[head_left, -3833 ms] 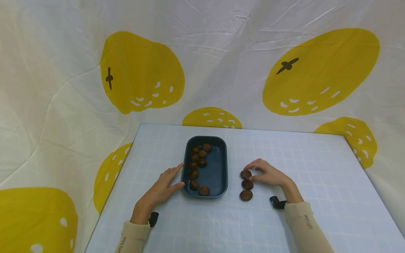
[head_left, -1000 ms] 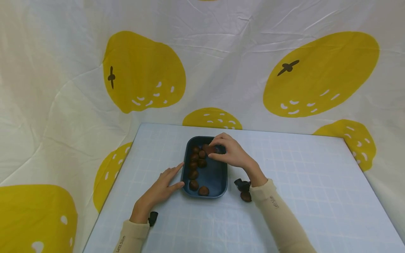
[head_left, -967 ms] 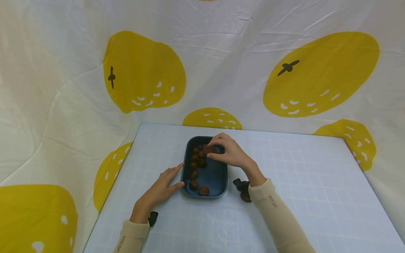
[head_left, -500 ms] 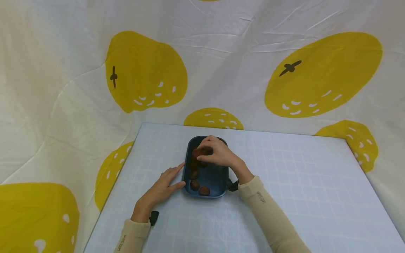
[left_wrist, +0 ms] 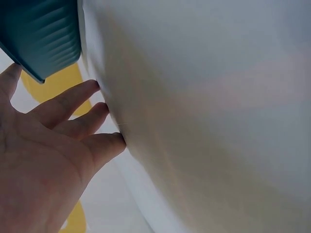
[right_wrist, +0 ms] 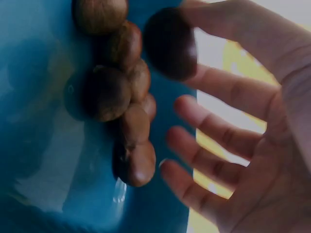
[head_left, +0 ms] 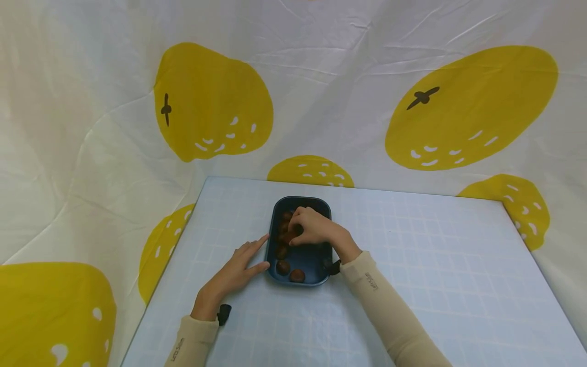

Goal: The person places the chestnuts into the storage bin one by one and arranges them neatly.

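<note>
My right hand (head_left: 313,226) is over the dark blue tray (head_left: 314,264), pinching a chestnut (right_wrist: 170,44) between thumb and index finger. In the right wrist view its other fingers are spread apart. Several more chestnuts (right_wrist: 135,125) lie in a line along the tray's left side, partly covered by this hand in the head view. A single chestnut (head_left: 297,276) sits at the tray's near end. My left hand (head_left: 236,270) is at the tray's left side, its fingers extended; in the left wrist view, the fingertips (left_wrist: 116,140) rest on the table and the thumb is by the tray's rim.
The pale checked table (head_left: 440,265) stretches to the right of the tray. A white cloth with yellow fruit prints (head_left: 215,102) hangs behind it. My right sleeve (head_left: 390,311) crosses the spot where chestnuts lay on the table and hides it.
My right hand has carried a chestnut from the row on the table to the tray. Within the last second it has shifted left and nearer. My left hand has stayed in place.
</note>
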A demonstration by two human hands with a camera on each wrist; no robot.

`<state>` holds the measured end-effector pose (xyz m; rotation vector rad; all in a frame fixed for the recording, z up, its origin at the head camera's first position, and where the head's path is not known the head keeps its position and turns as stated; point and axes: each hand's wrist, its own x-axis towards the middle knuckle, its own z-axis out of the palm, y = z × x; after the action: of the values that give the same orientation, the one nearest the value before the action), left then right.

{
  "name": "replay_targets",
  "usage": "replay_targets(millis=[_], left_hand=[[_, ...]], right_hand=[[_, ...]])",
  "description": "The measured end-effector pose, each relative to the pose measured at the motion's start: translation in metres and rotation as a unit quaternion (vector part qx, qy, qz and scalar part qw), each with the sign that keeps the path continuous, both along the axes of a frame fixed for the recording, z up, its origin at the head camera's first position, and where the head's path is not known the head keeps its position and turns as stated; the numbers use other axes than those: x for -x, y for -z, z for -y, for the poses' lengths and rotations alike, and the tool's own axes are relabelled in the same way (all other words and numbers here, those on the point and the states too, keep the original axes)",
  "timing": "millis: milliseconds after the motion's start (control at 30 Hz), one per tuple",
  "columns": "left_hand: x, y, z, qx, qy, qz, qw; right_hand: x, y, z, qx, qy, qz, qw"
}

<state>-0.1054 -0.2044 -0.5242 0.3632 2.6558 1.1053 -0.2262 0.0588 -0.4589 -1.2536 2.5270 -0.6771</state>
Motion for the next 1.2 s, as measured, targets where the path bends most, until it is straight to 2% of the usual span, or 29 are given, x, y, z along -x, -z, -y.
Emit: replay_targets(millis=[133,333,833,1200], left_hand=[[0.001,0.001,0.0,0.0,0.001,-0.002,1.0],[0.002,0.0,-0.001,-0.001,0.001,-0.001,1.0],[0.001,0.0,0.001,-0.003,0.009,-0.022,0.9997],[0.001,0.002,0.001,-0.004,0.009,-0.014,0.9999]], right_hand=[[0.0,0.002,0.001,-0.045,0.019,-0.006,0.9988],[0.001,0.008,0.004,-0.069,0.024,-0.008,0.9973],[0.01,0.027,0.0,-0.028,-0.012,0.017,0.9994],[0.008,0.031,0.008,-0.014,0.002,0.027,0.9995]])
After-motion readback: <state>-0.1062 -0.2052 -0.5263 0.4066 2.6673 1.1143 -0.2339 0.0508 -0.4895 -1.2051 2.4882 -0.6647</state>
